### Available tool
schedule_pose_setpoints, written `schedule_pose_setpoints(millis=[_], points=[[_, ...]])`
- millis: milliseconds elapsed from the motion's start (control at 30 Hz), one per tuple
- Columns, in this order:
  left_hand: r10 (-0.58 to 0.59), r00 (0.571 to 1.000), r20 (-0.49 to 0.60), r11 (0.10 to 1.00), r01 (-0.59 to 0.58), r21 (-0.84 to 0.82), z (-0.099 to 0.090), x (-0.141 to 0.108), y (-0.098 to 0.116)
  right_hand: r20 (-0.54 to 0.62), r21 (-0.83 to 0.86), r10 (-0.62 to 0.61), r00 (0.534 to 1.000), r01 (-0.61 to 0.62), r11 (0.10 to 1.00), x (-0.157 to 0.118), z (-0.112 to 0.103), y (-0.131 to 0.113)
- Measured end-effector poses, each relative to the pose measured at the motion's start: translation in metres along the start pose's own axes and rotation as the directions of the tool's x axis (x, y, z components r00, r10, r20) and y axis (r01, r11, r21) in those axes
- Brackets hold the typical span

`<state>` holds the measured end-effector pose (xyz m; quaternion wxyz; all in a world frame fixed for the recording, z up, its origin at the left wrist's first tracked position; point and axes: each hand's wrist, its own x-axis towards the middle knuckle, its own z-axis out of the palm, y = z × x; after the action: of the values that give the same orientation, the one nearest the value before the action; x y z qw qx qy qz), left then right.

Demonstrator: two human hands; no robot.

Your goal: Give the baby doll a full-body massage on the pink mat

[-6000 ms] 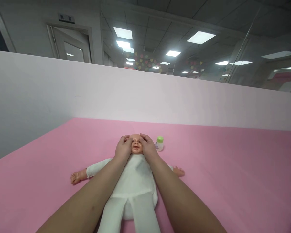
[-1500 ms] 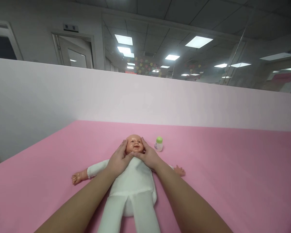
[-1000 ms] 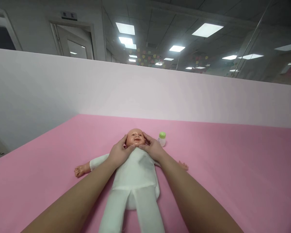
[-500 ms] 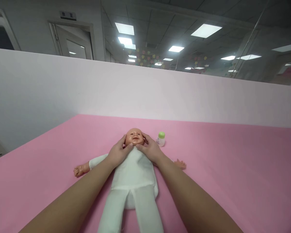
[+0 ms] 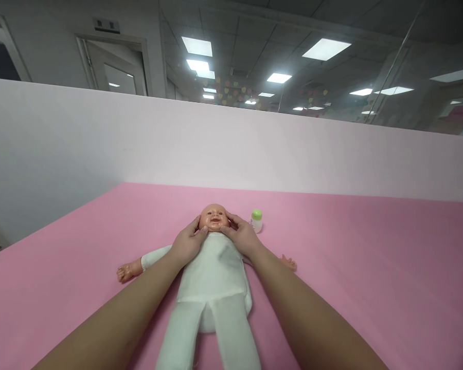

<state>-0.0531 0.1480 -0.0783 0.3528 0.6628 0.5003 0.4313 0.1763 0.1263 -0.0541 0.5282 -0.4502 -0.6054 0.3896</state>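
A baby doll (image 5: pixel 215 272) with a white cloth body lies on its back, its head toward the far side and its arms spread. My left hand (image 5: pixel 189 242) cups the left side of the doll's head (image 5: pixel 214 216), thumb by the chin. On the opposite side my right hand (image 5: pixel 242 235) holds the head too, fingers along the cheek and thumb near the chin. Some fingertips are hidden behind the head. Just right of my right hand stands a small clear jar with a green lid (image 5: pixel 256 221), apart from the fingers.
The doll lies on a pink padded surface (image 5: pixel 362 267). A low white wall (image 5: pixel 254 149) closes off the back and left. Beyond it are glass panels, a door (image 5: pixel 118 69) and lit ceiling panels.
Both thumbs have shifted slightly outward, away from each other under the doll's chin. The hands stay at the head; the doll and jar lie as before.
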Motion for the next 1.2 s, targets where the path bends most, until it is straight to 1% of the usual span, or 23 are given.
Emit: schedule_pose_setpoints(millis=[100, 233, 333, 500, 600, 733, 867, 1000, 1100, 1200], points=[[0.024, 1.000, -0.002, 0.998, -0.024, -0.059, 0.000, 0.004, -0.005, 0.031, 0.012, 0.006, 0.999, -0.007, 1.000, 0.003, -0.004, 0.001], [0.023, 1.000, -0.009, 0.993, -0.024, -0.113, 0.000, 0.003, -0.004, 0.018, 0.006, -0.006, 1.000, 0.006, 1.000, 0.006, -0.006, 0.004], [0.033, 0.999, -0.011, 0.998, -0.033, -0.048, -0.002, -0.003, 0.006, -0.007, -0.043, -0.023, 1.000, 0.022, 0.999, 0.003, -0.003, 0.001], [0.066, 0.997, 0.042, 0.993, -0.070, 0.099, -0.003, -0.016, 0.029, -0.038, -0.249, -0.069, 0.997, 0.057, 0.967, -0.007, 0.005, -0.009], [0.076, 0.997, 0.021, 0.987, -0.078, 0.143, -0.002, -0.017, 0.032, -0.052, -0.297, -0.063, 0.997, 0.045, 0.954, -0.009, 0.006, -0.010], [0.049, 0.999, 0.002, 0.987, -0.049, 0.150, -0.002, -0.013, 0.023, -0.056, -0.232, -0.051, 0.997, 0.036, 0.972, -0.005, 0.003, -0.005], [0.014, 1.000, -0.022, 0.991, -0.011, 0.136, -0.001, -0.007, 0.011, -0.034, -0.063, -0.011, 0.999, 0.009, 0.998, 0.000, 0.001, 0.001], [0.028, 0.999, -0.046, 0.997, -0.024, 0.077, 0.000, -0.002, 0.003, 0.017, 0.089, 0.010, 1.000, -0.012, 0.996, 0.006, -0.002, 0.005], [0.041, 0.997, -0.070, 0.999, -0.041, 0.012, 0.000, 0.000, 0.001, 0.015, 0.086, 0.031, 0.999, -0.032, 0.996, 0.007, -0.004, 0.004], [0.034, 0.997, -0.070, 0.999, -0.033, 0.021, -0.001, -0.003, 0.007, 0.006, 0.059, 0.030, 1.000, -0.031, 0.998, 0.004, -0.004, 0.000]])
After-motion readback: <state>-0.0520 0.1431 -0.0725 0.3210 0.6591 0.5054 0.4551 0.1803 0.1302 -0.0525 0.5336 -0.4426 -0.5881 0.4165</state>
